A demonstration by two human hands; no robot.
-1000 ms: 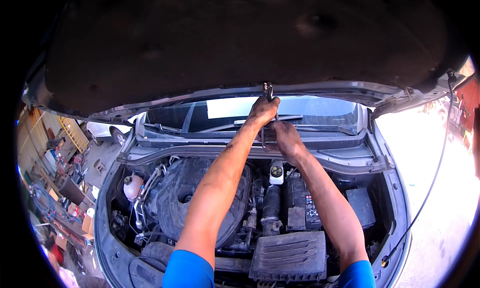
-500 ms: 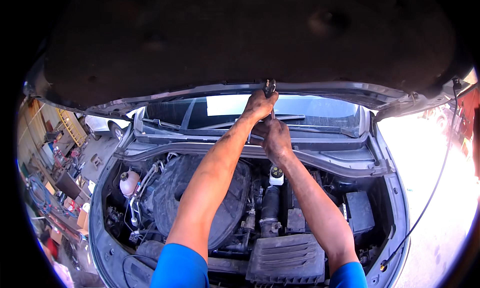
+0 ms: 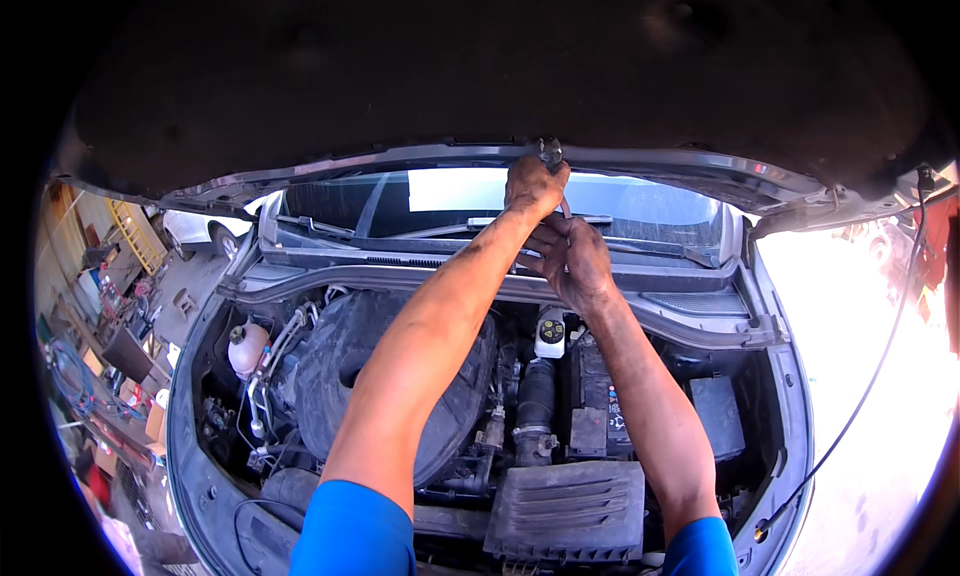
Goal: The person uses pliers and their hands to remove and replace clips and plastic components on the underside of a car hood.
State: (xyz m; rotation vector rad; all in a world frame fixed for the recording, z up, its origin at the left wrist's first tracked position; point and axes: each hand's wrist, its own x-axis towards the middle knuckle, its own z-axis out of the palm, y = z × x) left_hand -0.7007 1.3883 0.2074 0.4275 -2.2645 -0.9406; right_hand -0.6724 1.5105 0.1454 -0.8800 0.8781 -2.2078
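- Upper centre: metal tool (image 3: 550, 155), roughly upright, its head just above the left hand (image 3: 537, 184), whose grip clasps it.
- Right hand (image 3: 582, 262) lower, farther from that head; its grip: cannot tell.

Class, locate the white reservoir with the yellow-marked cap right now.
In the head view, the white reservoir sits just right of centre, directly above the ribbed black hose and below the right hand.

One left hand (image 3: 537, 186) at one o'clock and one right hand (image 3: 580, 261) at three make two; blue sleeves (image 3: 352, 531) number two, at seven and five. One shiny tool (image 3: 551, 153) at one, one raised hood (image 3: 480, 76) at twelve, one pale tank (image 3: 247, 351) at eight, one yellow ladder (image 3: 137, 236) at nine.
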